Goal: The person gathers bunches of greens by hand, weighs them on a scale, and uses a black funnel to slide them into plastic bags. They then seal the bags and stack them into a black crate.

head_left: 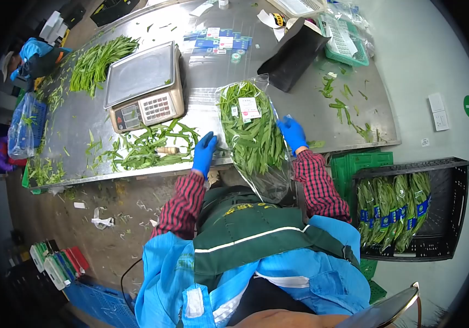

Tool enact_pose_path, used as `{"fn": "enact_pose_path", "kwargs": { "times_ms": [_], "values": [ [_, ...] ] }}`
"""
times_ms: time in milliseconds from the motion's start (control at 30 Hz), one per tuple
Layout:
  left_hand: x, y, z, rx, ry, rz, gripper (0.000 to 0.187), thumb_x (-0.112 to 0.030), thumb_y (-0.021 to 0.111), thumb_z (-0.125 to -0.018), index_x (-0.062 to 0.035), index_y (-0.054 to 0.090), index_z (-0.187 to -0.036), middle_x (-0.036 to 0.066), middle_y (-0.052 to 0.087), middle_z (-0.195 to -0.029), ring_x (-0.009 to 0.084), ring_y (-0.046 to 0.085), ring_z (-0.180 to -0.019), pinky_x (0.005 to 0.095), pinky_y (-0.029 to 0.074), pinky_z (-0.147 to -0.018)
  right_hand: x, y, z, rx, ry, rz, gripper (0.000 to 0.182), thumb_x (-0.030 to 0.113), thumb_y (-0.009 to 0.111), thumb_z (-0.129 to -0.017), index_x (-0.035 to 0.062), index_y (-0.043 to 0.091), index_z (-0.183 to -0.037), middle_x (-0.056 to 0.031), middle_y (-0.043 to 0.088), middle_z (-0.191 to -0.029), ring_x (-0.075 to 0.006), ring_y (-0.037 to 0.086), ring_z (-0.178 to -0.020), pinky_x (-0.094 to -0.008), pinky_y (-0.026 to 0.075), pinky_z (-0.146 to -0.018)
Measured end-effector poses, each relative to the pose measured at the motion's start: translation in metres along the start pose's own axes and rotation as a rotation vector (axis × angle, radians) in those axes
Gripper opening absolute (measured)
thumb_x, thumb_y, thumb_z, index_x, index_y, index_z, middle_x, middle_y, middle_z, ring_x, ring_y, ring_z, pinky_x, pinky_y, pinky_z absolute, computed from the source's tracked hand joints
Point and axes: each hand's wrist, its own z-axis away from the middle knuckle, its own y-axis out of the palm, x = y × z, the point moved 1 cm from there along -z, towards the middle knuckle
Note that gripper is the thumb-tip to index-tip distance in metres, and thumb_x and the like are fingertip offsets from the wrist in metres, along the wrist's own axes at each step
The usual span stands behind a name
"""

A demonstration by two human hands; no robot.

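A clear plastic bag of long green leafy vegetables (pixel 252 134) lies at the near edge of the metal table, with a white label (pixel 249 108) on its upper part. My left hand (pixel 205 153), in a blue glove, is to the left of the bag, a small gap away, with its fingers loosely extended and nothing visible in them. At the bag's right edge is my right hand (pixel 293 134), also blue-gloved, its fingers stretched along the side. Whether they touch the plastic is hard to tell.
A scale (pixel 144 82) stands on the metal table (pixel 201 76) beside loose greens (pixel 147 147) and a bundle (pixel 100 63). Labels (pixel 220 41), a black bin (pixel 294 53) and a green basket (pixel 349 46) lie farther back. A black crate (pixel 444 210) holds bagged greens. A co-worker (pixel 35 57) is at left.
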Motion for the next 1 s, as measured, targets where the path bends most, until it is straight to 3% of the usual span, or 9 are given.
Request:
{"fn": "enact_pose_path", "kwargs": {
  "times_ms": [100,133,267,400,567,633,700,867,1000],
  "values": [
    [-0.005,0.036,-0.037,0.245,-0.241,0.129,0.049,-0.02,0.066,-0.082,0.0013,0.049,-0.123,0.004,0.062,-0.096,0.0101,0.057,-0.076,0.0239,0.046,-0.068,-0.001,0.008,0.011,0.178,0.06,-0.174,0.036,0.033,0.059,-0.084,-0.0007,0.065,-0.094,-0.0152,0.065,-0.077,-0.0269,0.062,-0.072,-0.0359,0.047,-0.068],
    [-0.018,0.049,-0.039,0.213,-0.171,0.069,0.047,-0.021,0.068,-0.081,0.0005,0.052,-0.12,0.003,0.062,-0.092,0.0089,0.056,-0.073,0.023,0.045,-0.066,0.013,-0.004,0.011,0.068,0.001,-0.216,0.036,0.033,0.059,-0.084,-0.0035,0.064,-0.081,-0.0155,0.063,-0.069,-0.0236,0.058,-0.062,-0.0365,0.045,-0.062],
    [-0.064,0.071,-0.025,0.12,0.0,-0.078,0.059,-0.025,0.081,-0.066,0.0017,0.056,-0.113,0.005,0.063,-0.091,0.0115,0.056,-0.072,0.0224,0.045,-0.065,-0.003,-0.034,0.013,-0.051,0.058,-0.293,0.03,0.025,0.058,-0.086,-0.0049,0.063,-0.082,-0.0092,0.064,-0.069,-0.0164,0.059,-0.062,-0.0313,0.046,-0.059],
    [0.021,0.047,-0.029,-0.112,0.025,-0.243,0.066,-0.023,0.082,-0.065,0.0045,0.053,-0.117,0.011,0.061,-0.094,0.0162,0.058,-0.074,0.027,0.049,-0.073,-0.045,-0.045,0.04,-0.088,0.322,-0.612,0.025,0.022,0.055,-0.089,-0.0008,0.063,-0.087,-0.0073,0.064,-0.075,-0.0112,0.06,-0.064,-0.0255,0.049,-0.059],
    [0.042,0.019,0.064,-0.063,0.056,0.015,0.036,-0.009,0.065,-0.083,0.0023,0.055,-0.116,0.007,0.063,-0.098,0.0111,0.058,-0.077,0.0238,0.048,-0.074,-0.064,-0.066,0.126,-0.051,0.267,-0.576,0.029,0.026,0.055,-0.091,-0.0011,0.063,-0.088,-0.0057,0.064,-0.079,-0.0114,0.059,-0.065,-0.0255,0.049,-0.061],
    [0.049,0.031,0.104,-0.037,-0.123,-0.013,0.024,-0.016,0.063,-0.085,-0.0001,0.062,-0.104,0.005,0.064,-0.092,0.0098,0.058,-0.076,0.023,0.047,-0.072,-0.064,-0.066,0.152,0.045,0.2,-0.418,0.029,0.026,0.054,-0.091,-0.0014,0.063,-0.088,-0.0052,0.064,-0.081,-0.0114,0.059,-0.064,-0.0251,0.048,-0.061],
    [0.074,0.038,0.124,0.13,-0.336,0.106,0.021,-0.022,0.061,-0.087,-0.0041,0.064,-0.098,0.003,0.064,-0.086,0.0102,0.057,-0.075,0.0236,0.046,-0.069,-0.063,-0.067,0.168,0.177,0.414,-0.639,0.025,0.023,0.056,-0.09,-0.0016,0.063,-0.091,-0.0042,0.064,-0.081,-0.0105,0.059,-0.069,-0.0234,0.048,-0.064],
    [0.098,0.033,0.143,0.18,-0.414,0.124,0.021,-0.027,0.059,-0.088,-0.0082,0.065,-0.095,0.0,0.063,-0.081,0.0112,0.057,-0.073,0.026,0.046,-0.069,-0.078,-0.083,0.172,0.177,0.383,-0.689,0.017,0.014,0.06,-0.087,0.0015,0.062,-0.098,-0.0051,0.063,-0.082,-0.0114,0.059,-0.069,-0.0237,0.048,-0.064],
    [0.077,0.042,0.169,0.207,-0.467,0.295,0.022,-0.027,0.058,-0.089,-0.0084,0.065,-0.098,-0.001,0.063,-0.081,0.0103,0.057,-0.073,0.0271,0.047,-0.07,-0.026,-0.103,0.187,-0.025,0.249,-0.643,0.028,0.008,0.064,-0.083,0.006,0.057,-0.11,-0.0015,0.061,-0.082,-0.0093,0.057,-0.069,-0.0226,0.046,-0.062]
  ]
}}
